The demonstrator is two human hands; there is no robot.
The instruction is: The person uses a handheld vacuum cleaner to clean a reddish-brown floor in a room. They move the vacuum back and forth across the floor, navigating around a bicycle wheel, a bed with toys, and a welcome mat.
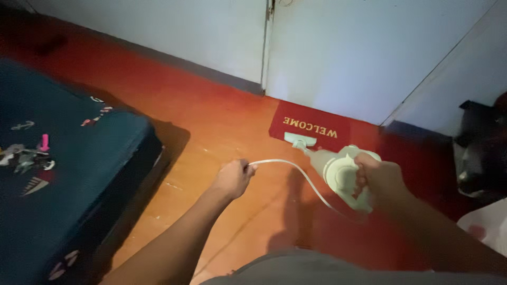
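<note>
Head view. The right hand point(377, 177) clenches the handle of a pale green handheld vacuum cleaner point(338, 169), whose flat nozzle point(300, 140) rests on the edge of a red rectangular doormat point(311, 126) before a white door point(364, 53). The left hand point(234, 178) grips the vacuum's white cord point(296, 171) in closed fingers above the orange floor point(211, 126). A dark teal mattress point(63, 174) lies at left.

A dark teal fabric mattress point(63, 174) lies on the orange floor point(211, 132) at left. A red rectangular doormat point(309, 126) lies ahead against the white door point(359, 53). The pale green plastic handheld vacuum point(338, 169) sits right of centre, its nozzle on the doormat, its white cord point(296, 171) running left.
</note>
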